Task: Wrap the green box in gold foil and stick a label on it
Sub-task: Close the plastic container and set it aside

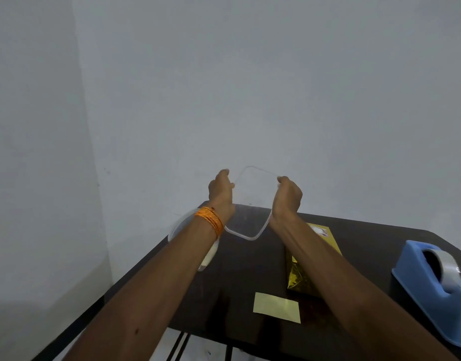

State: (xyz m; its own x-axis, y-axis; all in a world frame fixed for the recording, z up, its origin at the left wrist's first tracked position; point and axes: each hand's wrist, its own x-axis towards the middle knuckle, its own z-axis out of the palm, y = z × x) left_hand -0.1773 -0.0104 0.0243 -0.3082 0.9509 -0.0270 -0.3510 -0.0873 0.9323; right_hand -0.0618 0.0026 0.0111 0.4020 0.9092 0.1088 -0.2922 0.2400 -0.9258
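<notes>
My left hand [220, 190] and my right hand [288, 192] hold a clear plastic lid [250, 204] up in the air above the far end of the dark table [250, 269], each gripping one side edge. A box wrapped in gold foil [299, 278] lies on the table under my right forearm, with a small label [319, 231] on its far end. No green surface of the box shows. A pale yellow slip of paper [276, 307] lies flat in front of the box.
A blue tape dispenser [432, 280] with a grey roll stands at the table's right edge. A clear plastic container [187, 238] sits at the table's far left corner, partly behind my left forearm. Grey walls close in behind and to the left.
</notes>
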